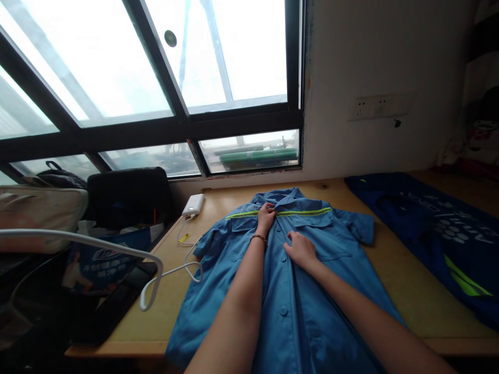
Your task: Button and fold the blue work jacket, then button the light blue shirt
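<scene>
A blue short-sleeved work shirt (pixel 280 291) lies front up on the table, its collar at the far end. Yellow-green stripes cross its chest above two flap pockets, and buttons run down the front placket. My left hand (pixel 266 217), with a bracelet at the wrist, pinches the shirt's front edge just below the collar. Lower down and to the right, my right hand (pixel 302 249) has its fingers curled on the placket edge beside the buttons. The fingertips of both hands are partly hidden against the cloth.
A white power bank (pixel 193 205) with a white cable (pixel 156 275) sits at the table's left edge. The cable loops across in front. Dark blue clothing (pixel 436 228) lies on the right. Left of the table are a black chair back (pixel 128 195) and bags (pixel 42 213).
</scene>
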A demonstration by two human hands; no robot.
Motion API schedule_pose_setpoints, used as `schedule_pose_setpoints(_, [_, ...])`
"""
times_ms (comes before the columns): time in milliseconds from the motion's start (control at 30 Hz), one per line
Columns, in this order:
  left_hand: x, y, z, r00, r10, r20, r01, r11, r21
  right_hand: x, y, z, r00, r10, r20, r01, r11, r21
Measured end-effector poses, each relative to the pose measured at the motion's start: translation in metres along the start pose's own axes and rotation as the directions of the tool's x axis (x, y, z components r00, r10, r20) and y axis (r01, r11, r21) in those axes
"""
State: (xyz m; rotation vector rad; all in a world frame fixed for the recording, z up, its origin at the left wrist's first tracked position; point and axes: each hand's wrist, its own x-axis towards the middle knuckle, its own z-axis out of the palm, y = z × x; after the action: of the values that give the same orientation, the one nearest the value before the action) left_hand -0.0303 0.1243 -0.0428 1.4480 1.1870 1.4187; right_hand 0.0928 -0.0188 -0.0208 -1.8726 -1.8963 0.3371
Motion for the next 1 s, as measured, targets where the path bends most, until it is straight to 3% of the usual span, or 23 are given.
schedule_pose_setpoints(133, [0.007, 0.006, 0.002, 1.0, -0.013, -0.028, 0.013, 1.0, 0.009, 0.025, 0.015, 0.007, 0.994, 0.104, -0.037, -0.086, 0.942, 0.325])
schedule_pose_setpoints(233, [-0.002, 0.015, -0.002, 0.993, -0.021, 0.113, 0.025, 0.999, -0.032, 0.038, 0.027, 0.009, 0.993, 0.122, -0.003, -0.094, 0.779, 0.62])
schedule_pose_setpoints(333, [-0.025, 0.025, -0.009, 0.976, 0.038, 0.216, -0.05, 0.997, 0.051, 0.046, 0.034, 0.005, 0.997, 0.069, 0.04, -0.076, 0.678, 0.732])
schedule_pose_setpoints(400, [-0.045, 0.03, -0.013, 0.964, 0.126, 0.235, -0.175, 0.965, 0.198, 0.047, 0.035, 0.0, 0.994, 0.024, 0.106, -0.102, 0.542, 0.834])
schedule_pose_setpoints(467, [-0.063, 0.033, -0.013, 0.941, 0.2, 0.272, -0.284, 0.906, 0.316, 0.047, 0.035, -0.004, 0.98, -0.035, 0.196, -0.173, 0.34, 0.924])
schedule_pose_setpoints(533, [-0.076, 0.033, -0.011, 0.929, 0.235, 0.286, -0.336, 0.86, 0.384, 0.046, 0.035, -0.007, 0.959, -0.088, 0.27, -0.251, 0.183, 0.95])
schedule_pose_setpoints(733, [-0.079, 0.03, -0.015, 0.963, 0.21, 0.169, -0.264, 0.863, 0.43, 0.039, 0.032, -0.014, 0.941, -0.082, 0.329, -0.315, 0.143, 0.938])
schedule_pose_setpoints(900, [-0.078, 0.041, -0.026, 0.971, 0.2, 0.132, -0.238, 0.854, 0.463, 0.037, 0.024, -0.015, 0.941, -0.11, 0.32, -0.297, 0.184, 0.937])
schedule_pose_setpoints(1000, [-0.08, 0.047, -0.027, 0.986, 0.131, 0.102, -0.161, 0.905, 0.393, 0.034, 0.022, -0.011, 0.924, -0.137, 0.356, -0.334, 0.157, 0.929])
